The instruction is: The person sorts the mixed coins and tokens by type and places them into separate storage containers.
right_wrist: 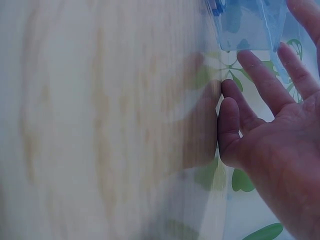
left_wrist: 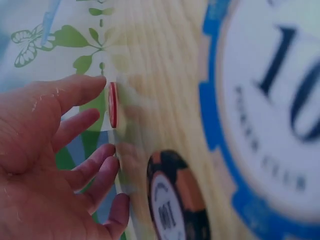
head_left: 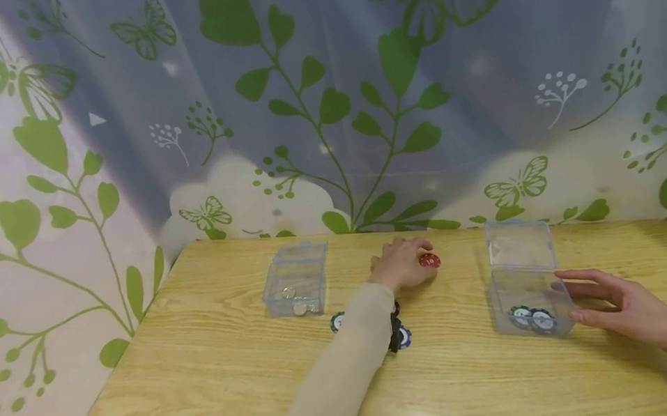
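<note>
A red poker chip (head_left: 430, 260) marked 10 lies on the table, right beside the thumb and fingertips of my left hand (head_left: 400, 264). In the left wrist view the thumb tip is close to the red chip's edge and the fingers are spread loosely. My right hand (head_left: 631, 309) rests its fingers against the right side of a clear plastic box (head_left: 499, 309) with its lid raised. Two dark-edged chips (head_left: 542, 321) lie inside that box. A blue chip (left_wrist: 225, 125) and a black-and-orange chip (left_wrist: 182, 200) lie under my left wrist.
Another clear box (head_left: 279, 275), its lid open, stands at the left with several silvery coins (head_left: 300, 308) inside. A green-edged chip (head_left: 337, 321) shows left of my left sleeve. Behind the wooden table (head_left: 206, 393) hangs a leaf-patterned curtain (head_left: 362, 183).
</note>
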Demonstrator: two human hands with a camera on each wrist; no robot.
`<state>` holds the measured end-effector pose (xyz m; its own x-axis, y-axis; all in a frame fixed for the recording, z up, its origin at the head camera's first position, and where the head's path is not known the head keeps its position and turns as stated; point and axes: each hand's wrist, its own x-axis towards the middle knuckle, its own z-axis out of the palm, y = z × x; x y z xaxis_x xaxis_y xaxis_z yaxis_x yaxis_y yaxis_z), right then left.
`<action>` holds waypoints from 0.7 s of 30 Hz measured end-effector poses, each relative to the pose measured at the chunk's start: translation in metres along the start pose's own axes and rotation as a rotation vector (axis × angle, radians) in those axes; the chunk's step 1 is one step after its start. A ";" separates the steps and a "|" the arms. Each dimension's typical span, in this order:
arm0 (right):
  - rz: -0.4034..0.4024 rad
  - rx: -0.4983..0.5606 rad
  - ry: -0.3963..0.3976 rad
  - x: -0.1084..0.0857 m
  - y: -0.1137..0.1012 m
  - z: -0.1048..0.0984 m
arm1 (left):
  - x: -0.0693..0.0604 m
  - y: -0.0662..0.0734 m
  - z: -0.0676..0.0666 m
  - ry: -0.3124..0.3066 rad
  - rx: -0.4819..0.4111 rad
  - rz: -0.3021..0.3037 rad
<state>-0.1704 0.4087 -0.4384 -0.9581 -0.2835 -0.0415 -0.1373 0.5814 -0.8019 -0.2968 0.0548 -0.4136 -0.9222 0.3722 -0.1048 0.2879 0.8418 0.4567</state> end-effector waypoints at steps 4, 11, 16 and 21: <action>0.009 -0.003 -0.002 0.000 0.001 0.000 | 0.002 0.003 0.002 0.009 0.055 -0.034; 0.015 -0.007 -0.004 0.000 0.000 0.000 | 0.004 0.003 0.005 0.045 0.039 -0.095; 0.022 -0.009 0.001 0.000 -0.001 0.000 | 0.006 0.003 0.005 0.052 -0.020 -0.129; 0.031 -0.018 0.005 0.000 0.000 0.000 | 0.005 0.003 0.004 0.042 -0.086 -0.162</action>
<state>-0.1705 0.4088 -0.4388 -0.9632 -0.2613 -0.0627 -0.1123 0.6031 -0.7897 -0.2997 0.0606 -0.4167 -0.9652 0.2163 -0.1471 0.1132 0.8523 0.5107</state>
